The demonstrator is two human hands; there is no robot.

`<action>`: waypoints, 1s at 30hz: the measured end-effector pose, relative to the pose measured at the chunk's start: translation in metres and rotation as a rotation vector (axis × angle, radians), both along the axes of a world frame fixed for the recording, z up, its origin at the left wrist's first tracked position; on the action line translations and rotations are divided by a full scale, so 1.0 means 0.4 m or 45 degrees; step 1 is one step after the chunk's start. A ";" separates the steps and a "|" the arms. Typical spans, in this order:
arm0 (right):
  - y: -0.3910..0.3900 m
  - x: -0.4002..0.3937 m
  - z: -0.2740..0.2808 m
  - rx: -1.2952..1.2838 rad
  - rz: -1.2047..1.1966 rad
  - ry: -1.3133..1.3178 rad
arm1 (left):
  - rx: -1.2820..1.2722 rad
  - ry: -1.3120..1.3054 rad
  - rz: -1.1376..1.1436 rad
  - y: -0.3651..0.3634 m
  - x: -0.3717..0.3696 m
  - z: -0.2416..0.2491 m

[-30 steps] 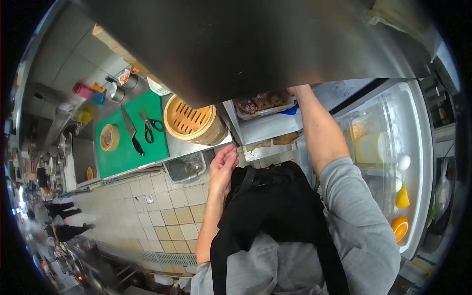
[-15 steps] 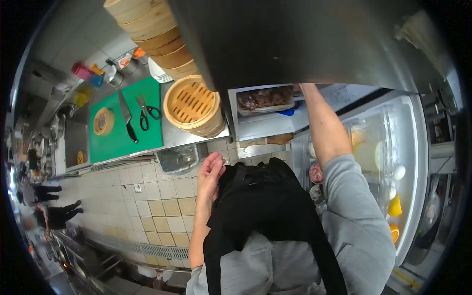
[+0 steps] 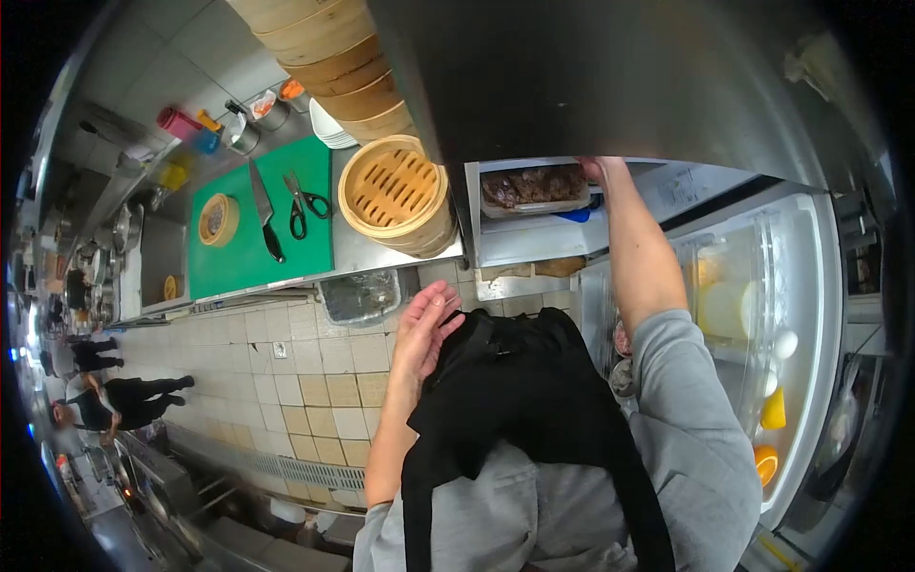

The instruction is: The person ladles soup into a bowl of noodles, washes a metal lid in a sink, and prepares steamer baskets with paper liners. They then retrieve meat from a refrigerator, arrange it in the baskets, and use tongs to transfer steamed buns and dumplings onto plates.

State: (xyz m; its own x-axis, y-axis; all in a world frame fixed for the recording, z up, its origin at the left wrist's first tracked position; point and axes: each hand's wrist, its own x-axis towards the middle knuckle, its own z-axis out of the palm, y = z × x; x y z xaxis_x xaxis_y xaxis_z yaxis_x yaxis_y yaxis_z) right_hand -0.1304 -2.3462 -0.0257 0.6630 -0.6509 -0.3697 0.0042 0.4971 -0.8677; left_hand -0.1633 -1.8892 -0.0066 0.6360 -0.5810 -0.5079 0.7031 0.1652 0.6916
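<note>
My right hand (image 3: 600, 169) reaches into the open refrigerator, at the right end of a clear container (image 3: 539, 207) of dark brown meat (image 3: 532, 186). Its fingers are largely hidden by the dark panel above, so I cannot tell whether they grip the container. Beneath that container a blue item (image 3: 578, 214) shows on the white shelf. My left hand (image 3: 427, 329) hangs in front of the black apron (image 3: 515, 391), holding nothing, its fingers loosely bent and apart.
The refrigerator door (image 3: 805, 315) stands open on the right, with eggs (image 3: 784, 344) and a cut orange (image 3: 765, 465) in its racks. On the left counter are bamboo steamers (image 3: 396, 195), a green cutting board (image 3: 224, 272), a knife (image 3: 264, 205) and scissors (image 3: 303, 202). Co-workers (image 3: 119, 405) stand far left.
The view has shifted, so the counter and refrigerator appear farther right. My left hand has risen a little and its fingers have spread. My right hand stays by the meat container.
</note>
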 end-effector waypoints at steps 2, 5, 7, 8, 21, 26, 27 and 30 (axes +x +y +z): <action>0.014 0.000 0.021 0.018 -0.012 0.023 | -0.024 0.001 -0.030 0.001 -0.002 -0.011; 0.006 -0.023 0.004 0.043 -0.014 -0.083 | -0.066 -0.002 -0.039 0.009 -0.003 -0.023; 0.003 -0.017 -0.022 -0.028 -0.014 -0.200 | -0.093 -0.007 -0.081 0.007 -0.004 -0.019; 0.000 -0.009 -0.037 -0.029 -0.034 -0.275 | -0.145 0.014 -0.086 0.003 -0.002 -0.016; 0.076 -0.118 0.041 -0.090 -0.566 -0.731 | -0.138 -0.070 -0.368 -0.132 0.096 0.021; 0.223 -0.223 0.044 -0.278 -0.365 -0.420 | -0.186 -0.133 -0.479 -0.274 0.089 0.044; 0.265 -0.245 0.044 -0.307 -0.331 -0.384 | -0.195 -0.129 -0.516 -0.304 0.079 0.049; 0.385 -0.302 0.021 -0.457 -0.188 -0.236 | -0.081 -0.155 -0.435 -0.383 0.022 0.068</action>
State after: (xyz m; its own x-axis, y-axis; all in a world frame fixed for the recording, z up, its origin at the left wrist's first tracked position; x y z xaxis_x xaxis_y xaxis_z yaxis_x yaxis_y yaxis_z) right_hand -0.2513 -2.1921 -0.0173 0.5869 -0.8095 0.0143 0.2252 0.1463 -0.9633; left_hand -0.1547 -2.0426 0.0204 0.4535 -0.7983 -0.3964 0.6381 -0.0197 0.7697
